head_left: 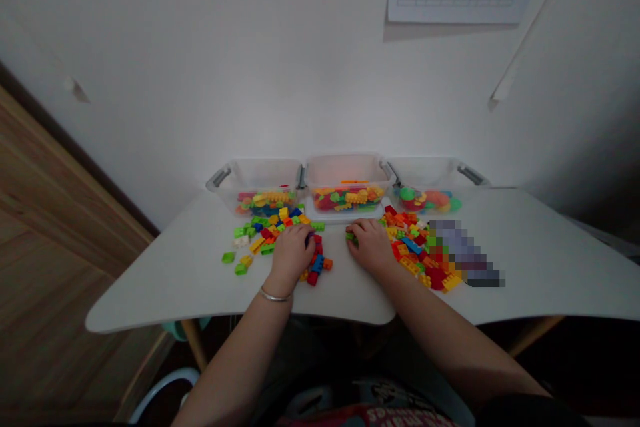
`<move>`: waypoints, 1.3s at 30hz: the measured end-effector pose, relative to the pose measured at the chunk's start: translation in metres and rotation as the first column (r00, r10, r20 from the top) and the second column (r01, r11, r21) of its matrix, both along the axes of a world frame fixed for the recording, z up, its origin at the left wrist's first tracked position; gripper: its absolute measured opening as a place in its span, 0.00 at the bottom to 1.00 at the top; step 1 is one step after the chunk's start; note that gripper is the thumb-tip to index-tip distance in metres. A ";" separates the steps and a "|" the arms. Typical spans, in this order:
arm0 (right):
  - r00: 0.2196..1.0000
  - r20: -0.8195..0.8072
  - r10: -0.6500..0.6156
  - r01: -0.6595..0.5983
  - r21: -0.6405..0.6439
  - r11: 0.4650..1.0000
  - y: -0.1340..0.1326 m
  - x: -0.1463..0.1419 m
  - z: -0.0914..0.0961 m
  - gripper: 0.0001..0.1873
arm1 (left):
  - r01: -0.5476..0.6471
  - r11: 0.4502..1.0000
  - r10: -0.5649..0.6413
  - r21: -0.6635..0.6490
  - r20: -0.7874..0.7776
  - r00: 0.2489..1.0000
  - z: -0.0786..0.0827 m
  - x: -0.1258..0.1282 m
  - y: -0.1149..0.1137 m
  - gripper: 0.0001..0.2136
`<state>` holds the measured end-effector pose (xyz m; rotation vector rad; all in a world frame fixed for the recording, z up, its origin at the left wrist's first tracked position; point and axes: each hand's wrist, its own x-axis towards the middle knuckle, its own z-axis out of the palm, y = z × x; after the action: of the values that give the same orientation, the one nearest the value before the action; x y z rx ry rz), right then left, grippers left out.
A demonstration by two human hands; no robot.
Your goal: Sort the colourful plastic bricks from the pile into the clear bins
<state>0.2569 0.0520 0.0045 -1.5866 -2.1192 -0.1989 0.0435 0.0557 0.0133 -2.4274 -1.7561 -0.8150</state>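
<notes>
My left hand [293, 250] rests palm down on a heap of coloured building bricks [260, 230] left of the table's middle, fingers curled over a dark brick at its fingertips. My right hand [369, 243] lies on the table beside a second heap of bricks [417, 250], fingers curled round a small green brick [351, 236]. A thin bracelet [274, 294] circles my left wrist. Between the hands is a short stack of blue, red and orange bricks [317, 263].
Three clear plastic bins stand along the wall: left bin [260, 177], middle bin [347, 173], right bin [430, 177], each with bricks inside. A blurred patch [465, 253] covers part of the right heap. The white table [550, 260] has a curved front edge.
</notes>
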 end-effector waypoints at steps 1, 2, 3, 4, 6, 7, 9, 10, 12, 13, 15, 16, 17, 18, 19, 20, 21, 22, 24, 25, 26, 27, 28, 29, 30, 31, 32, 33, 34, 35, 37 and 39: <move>1.000 -0.001 0.006 -0.006 -0.002 1.000 0.000 0.000 0.000 0.11 | 0.000 1.000 0.000 -0.002 0.000 1.000 0.000 0.000 0.000 0.12; 1.000 -0.002 0.015 -0.015 -0.004 1.000 0.001 0.001 0.000 0.11 | 0.000 1.000 0.000 -0.002 -0.001 1.000 0.000 0.000 0.000 0.12; 1.000 -0.003 0.026 -0.026 -0.007 1.000 0.001 0.001 0.000 0.11 | 0.000 1.000 0.000 -0.001 -0.002 1.000 0.000 0.000 0.001 0.12; 0.999 -0.003 0.040 -0.040 -0.009 0.999 0.001 0.001 0.000 0.11 | 0.000 1.000 0.000 0.000 -0.002 1.000 -0.001 0.000 0.001 0.12; 0.998 0.001 0.064 -0.064 -0.015 0.998 0.001 0.002 0.000 0.10 | -0.002 1.000 0.002 0.000 -0.003 1.000 -0.001 -0.001 0.001 0.12; 0.998 0.005 0.068 -0.068 -0.016 0.998 0.001 0.002 0.000 0.11 | -0.002 1.000 0.002 0.000 -0.003 1.000 -0.001 -0.001 0.001 0.12; 0.998 0.015 0.059 -0.059 -0.016 0.998 0.000 0.001 0.000 0.12 | 0.001 1.000 -0.001 -0.001 -0.004 1.000 -0.001 -0.001 0.001 0.12; 0.998 0.020 0.052 -0.052 -0.015 0.999 0.000 0.001 0.001 0.12 | 0.001 1.000 -0.001 -0.002 -0.005 1.000 0.000 -0.001 0.001 0.12; 0.999 0.029 0.043 -0.043 -0.017 0.999 0.000 0.001 0.002 0.12 | -0.003 1.000 0.003 -0.007 -0.006 1.000 0.000 0.000 0.000 0.12; 0.999 0.033 0.040 -0.039 -0.021 0.999 0.000 0.001 0.002 0.13 | -0.008 1.000 0.008 -0.012 -0.006 1.000 0.001 0.000 0.000 0.12; 0.999 0.039 0.032 -0.031 -0.030 0.999 -0.001 0.001 0.003 0.12 | -0.017 1.000 0.017 -0.016 -0.005 1.000 0.001 0.000 0.000 0.13; 0.999 0.042 0.032 -0.031 -0.035 0.999 -0.001 0.001 0.003 0.12 | -0.017 1.000 0.017 -0.015 -0.003 1.000 0.001 0.000 0.000 0.13; 0.998 0.047 0.034 -0.032 -0.039 0.999 -0.001 0.001 0.003 0.12 | -0.016 1.000 0.016 -0.014 -0.001 1.000 0.001 0.000 0.000 0.13; 0.998 0.053 0.037 -0.034 -0.041 0.999 -0.001 0.001 0.004 0.12 | -0.016 1.000 0.016 -0.011 0.000 1.000 0.001 0.000 0.000 0.13; 0.997 0.060 0.037 -0.035 -0.041 0.999 -0.001 0.001 0.004 0.12 | -0.014 1.000 0.014 -0.010 -0.001 1.000 0.001 0.000 0.000 0.13; 0.997 0.067 0.036 -0.033 -0.040 0.999 -0.002 0.001 0.004 0.11 | -0.013 1.000 0.013 -0.010 -0.002 1.000 0.000 0.000 0.000 0.13; 0.997 0.074 0.033 -0.030 -0.039 0.999 -0.002 0.000 0.004 0.11 | -0.013 1.000 0.013 -0.011 -0.003 1.000 0.000 0.000 0.000 0.13; 0.997 0.077 0.030 -0.028 -0.037 0.999 -0.002 0.000 0.005 0.11 | -0.014 1.000 0.014 -0.013 -0.004 1.000 0.000 0.000 0.000 0.13; 0.996 0.079 0.037 -0.034 -0.037 0.999 -0.002 -0.001 0.005 0.10 | -0.015 1.000 0.015 -0.015 -0.001 1.000 0.000 0.000 0.000 0.13; 0.996 0.077 0.045 -0.042 -0.037 0.998 -0.002 -0.001 0.004 0.10 | -0.015 1.000 0.015 -0.013 0.001 1.000 0.000 0.000 0.000 0.13; 0.996 0.074 0.053 -0.050 -0.038 0.998 -0.002 -0.001 0.004 0.10 | -0.014 1.000 0.014 -0.010 0.001 1.000 0.001 0.000 0.000 0.13; 0.996 0.070 0.059 -0.057 -0.036 0.998 -0.002 -0.001 0.004 0.10 | -0.011 1.000 0.011 -0.009 0.001 1.000 0.001 0.000 -0.001 0.13; 0.996 0.064 0.064 -0.062 -0.034 0.997 -0.001 -0.001 0.003 0.10 | -0.009 1.000 0.009 -0.008 -0.001 1.000 0.002 0.000 -0.001 0.13; 0.996 0.057 0.072 -0.070 -0.030 0.997 0.000 -0.001 0.003 0.11 | -0.007 1.000 0.007 -0.007 -0.003 1.000 0.003 0.000 -0.002 0.12; 0.996 0.047 0.082 -0.081 -0.024 0.996 0.000 -0.001 0.002 0.11 | -0.006 1.000 0.006 -0.008 -0.006 1.000 0.004 0.001 -0.002 0.12; 0.995 0.033 0.093 -0.093 -0.013 0.996 0.000 -0.001 0.002 0.11 | -0.005 1.000 0.005 -0.008 -0.008 1.000 0.005 0.001 -0.003 0.12; 0.995 0.013 0.099 -0.099 0.003 0.995 0.001 0.000 0.003 0.11 | -0.004 1.000 0.004 -0.009 -0.011 1.000 0.005 0.001 -0.003 0.12; 0.995 -0.014 0.102 -0.102 0.025 0.994 0.001 0.000 0.005 0.11 | -0.005 1.000 0.004 -0.011 -0.015 1.000 0.006 0.001 -0.003 0.12; 0.993 -0.048 0.104 -0.101 0.054 0.993 0.001 0.000 0.007 0.10 | -0.006 1.000 0.005 -0.012 -0.017 1.000 0.006 0.001 -0.003 0.12; 0.991 -0.087 0.104 -0.096 0.089 0.991 0.001 0.001 0.010 0.10 | -0.006 1.000 0.006 -0.013 -0.016 1.000 0.006 0.001 -0.003 0.12; 0.979 -0.176 0.102 -0.072 0.168 0.983 0.002 0.002 0.019 0.09 | -0.007 1.000 0.007 -0.010 -0.013 1.000 0.005 0.001 -0.003 0.12; 0.961 -0.258 0.100 -0.036 0.242 0.970 0.004 0.005 0.031 0.09 | -0.005 1.000 0.005 -0.006 -0.011 1.000 0.004 0.000 -0.002 0.12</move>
<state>0.2615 0.0557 0.0357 -1.3190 -1.8621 -0.1915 0.0434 0.0538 0.0174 -2.4250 -1.7629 -0.7960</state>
